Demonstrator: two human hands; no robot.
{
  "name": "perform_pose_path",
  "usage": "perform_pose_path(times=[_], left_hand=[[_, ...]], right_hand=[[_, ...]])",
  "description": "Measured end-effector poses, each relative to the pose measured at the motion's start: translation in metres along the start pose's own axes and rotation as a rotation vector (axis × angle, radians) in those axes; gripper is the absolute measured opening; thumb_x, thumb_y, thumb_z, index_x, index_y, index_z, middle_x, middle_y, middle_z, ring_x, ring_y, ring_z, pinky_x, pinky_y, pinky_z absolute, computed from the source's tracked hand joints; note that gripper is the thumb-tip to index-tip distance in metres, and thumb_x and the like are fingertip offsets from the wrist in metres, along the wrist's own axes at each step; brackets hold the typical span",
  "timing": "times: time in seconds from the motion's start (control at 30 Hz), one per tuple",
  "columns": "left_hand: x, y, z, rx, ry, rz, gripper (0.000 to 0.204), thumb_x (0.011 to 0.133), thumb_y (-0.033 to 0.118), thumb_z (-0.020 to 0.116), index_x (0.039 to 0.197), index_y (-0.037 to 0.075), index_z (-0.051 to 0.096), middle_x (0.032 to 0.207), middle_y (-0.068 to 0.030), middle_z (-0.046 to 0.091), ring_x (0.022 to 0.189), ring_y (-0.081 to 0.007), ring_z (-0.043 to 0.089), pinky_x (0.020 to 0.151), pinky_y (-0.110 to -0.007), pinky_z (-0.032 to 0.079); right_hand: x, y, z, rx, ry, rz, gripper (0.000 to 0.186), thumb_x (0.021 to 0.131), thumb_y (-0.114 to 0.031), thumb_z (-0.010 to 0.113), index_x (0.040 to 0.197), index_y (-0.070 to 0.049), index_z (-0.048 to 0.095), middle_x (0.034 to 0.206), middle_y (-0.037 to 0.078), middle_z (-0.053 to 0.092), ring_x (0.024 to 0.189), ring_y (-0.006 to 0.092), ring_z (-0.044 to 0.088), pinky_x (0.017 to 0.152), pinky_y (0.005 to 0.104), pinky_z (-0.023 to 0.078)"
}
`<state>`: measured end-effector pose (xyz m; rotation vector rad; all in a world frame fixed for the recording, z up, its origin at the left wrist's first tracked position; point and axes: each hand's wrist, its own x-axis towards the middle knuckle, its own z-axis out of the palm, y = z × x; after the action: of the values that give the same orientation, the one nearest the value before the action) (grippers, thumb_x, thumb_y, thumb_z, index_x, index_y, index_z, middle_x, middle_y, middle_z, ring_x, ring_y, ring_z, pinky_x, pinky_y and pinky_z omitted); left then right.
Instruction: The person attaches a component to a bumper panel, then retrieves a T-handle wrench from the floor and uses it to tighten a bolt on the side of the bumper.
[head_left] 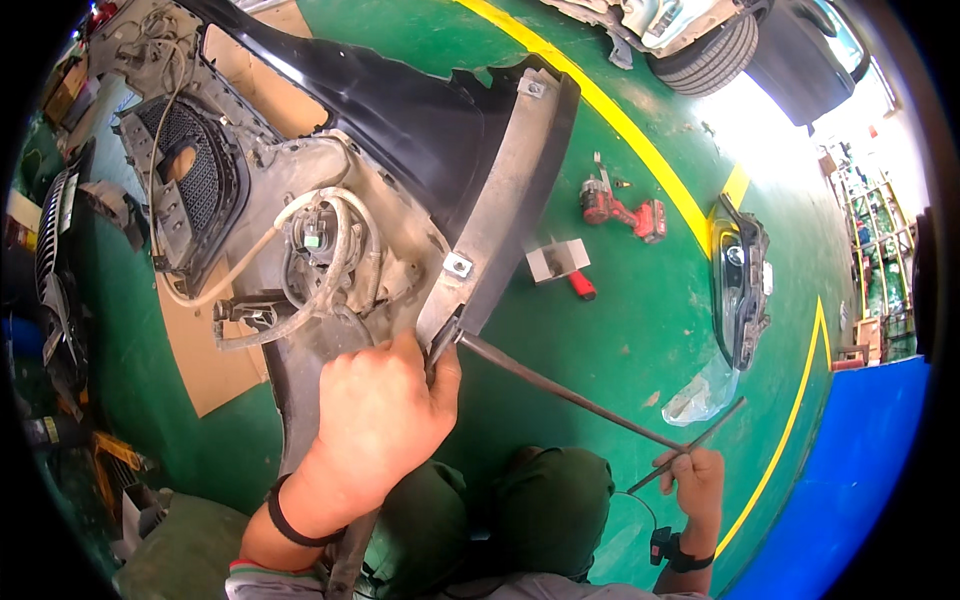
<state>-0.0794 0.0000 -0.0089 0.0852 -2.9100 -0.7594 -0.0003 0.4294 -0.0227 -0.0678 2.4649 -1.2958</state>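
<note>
My left hand [385, 420] is closed at the lower end of the metal strip [490, 200] along the black car body panel [400, 110], thumb and fingers around the head of a long T-handled wrench [560, 388], where it meets the strip. What exactly the fingertips grip is partly hidden. My right hand [693, 480] is closed on the wrench's crossbar at the far end, low on the right. Beside my left hand, a beige plastic housing [300, 160] carries a pump with looped hoses [330, 245] and a perforated black grille [190, 170].
A red cordless drill [625, 215], small box [555, 260], red tool [582, 285], headlamp [740, 290] and plastic bag [700, 395] lie on the green floor [640, 340]. Cardboard [215, 370] and car parts [60, 300] lie left; a car [700, 50] stands behind; a blue surface [870, 430] is right.
</note>
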Motion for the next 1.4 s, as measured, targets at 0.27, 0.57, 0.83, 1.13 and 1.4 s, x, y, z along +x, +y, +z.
perform_pose_path(times=[0.27,0.57,0.83,1.13,1.4], left_hand=[[0.0,0.002,0.001,0.016,-0.014,-0.009,0.032,0.091,0.026,0.07,0.073,0.001,0.06,0.061,-0.0191,0.066,0.054,-0.0398,0.066,0.054,-0.048,0.055],[0.0,0.004,0.002,-0.028,0.014,-0.028,0.034,0.092,0.021,0.072,0.069,-0.001,0.06,0.058,-0.0239,0.061,0.053,-0.0443,0.063,0.053,-0.051,0.05],[0.001,0.001,0.002,0.005,-0.019,-0.009,0.031,0.091,0.025,0.07,0.073,0.001,0.06,0.061,-0.0193,0.066,0.054,-0.041,0.066,0.055,-0.05,0.054],[-0.001,0.003,0.004,0.033,-0.019,-0.019,0.033,0.092,0.024,0.07,0.07,0.002,0.059,0.061,-0.0207,0.065,0.053,-0.0422,0.065,0.054,-0.05,0.054],[-0.003,0.007,0.004,0.063,0.002,-0.026,0.034,0.092,0.025,0.07,0.069,0.002,0.058,0.061,-0.0212,0.065,0.055,-0.0425,0.066,0.055,-0.05,0.054]], right_hand=[[0.015,-0.019,0.033,0.307,0.463,0.118,0.026,0.105,-0.009,0.059,0.126,0.006,0.06,0.078,0.008,0.065,0.053,0.013,0.06,0.051,0.0249,0.051],[0.004,-0.009,0.037,0.256,0.545,-0.09,0.051,0.1,0.002,0.059,0.149,0.0,0.045,0.087,0.011,0.071,0.065,0.0162,0.067,0.058,0.0255,0.053],[0.006,-0.001,0.023,-0.326,0.415,-0.296,0.03,0.098,0.001,0.061,0.128,0.005,0.065,0.085,0.009,0.073,0.076,0.0204,0.071,0.066,0.0309,0.055],[0.02,0.013,0.033,0.303,0.339,-0.117,0.036,0.109,-0.022,0.054,0.096,0.009,0.067,0.068,0.013,0.065,0.053,0.0183,0.063,0.05,0.0293,0.053],[0.023,-0.018,0.016,0.699,0.053,0.423,0.046,0.109,-0.026,0.053,0.139,0.009,0.051,0.072,0.015,0.069,0.051,0.0208,0.066,0.041,0.0259,0.048]])
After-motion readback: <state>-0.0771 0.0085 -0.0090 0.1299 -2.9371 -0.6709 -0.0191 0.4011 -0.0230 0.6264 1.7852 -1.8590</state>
